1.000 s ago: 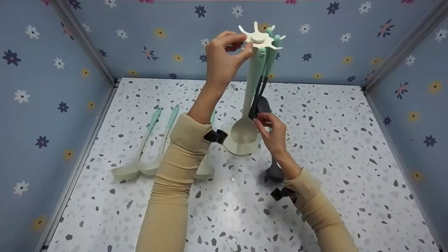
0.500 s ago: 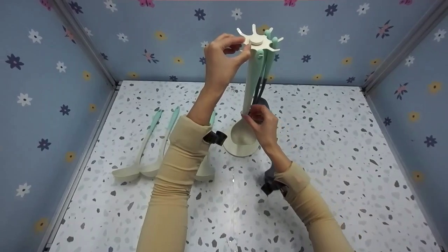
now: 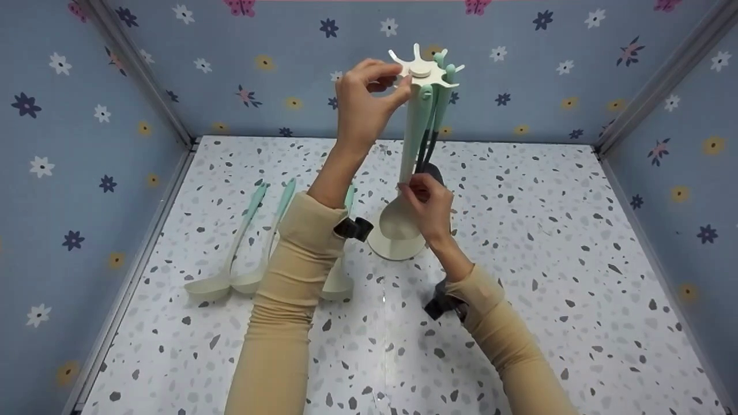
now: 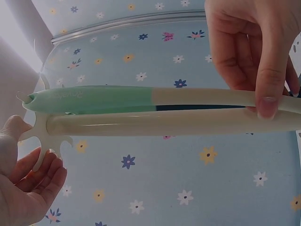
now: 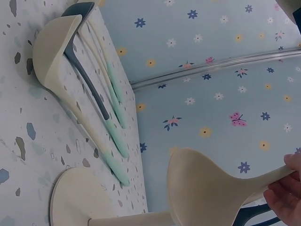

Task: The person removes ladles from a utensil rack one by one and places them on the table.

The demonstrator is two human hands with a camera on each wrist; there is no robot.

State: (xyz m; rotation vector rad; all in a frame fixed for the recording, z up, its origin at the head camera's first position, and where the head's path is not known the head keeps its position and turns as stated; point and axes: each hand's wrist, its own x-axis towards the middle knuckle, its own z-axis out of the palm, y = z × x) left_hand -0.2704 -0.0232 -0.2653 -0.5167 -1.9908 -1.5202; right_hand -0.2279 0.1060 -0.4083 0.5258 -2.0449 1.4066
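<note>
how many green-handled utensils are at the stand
3 visible: a cream ladle in front, held by the right hand; behind it at the stand, one dark-stemmed utensil and a second dark-stemmed utensil. Others could be hidden behind these.

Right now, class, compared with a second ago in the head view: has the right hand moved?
Yes: left and slightly up the picture, judged against the stand's round base. The right hand now pinches the beige ladle.
</note>
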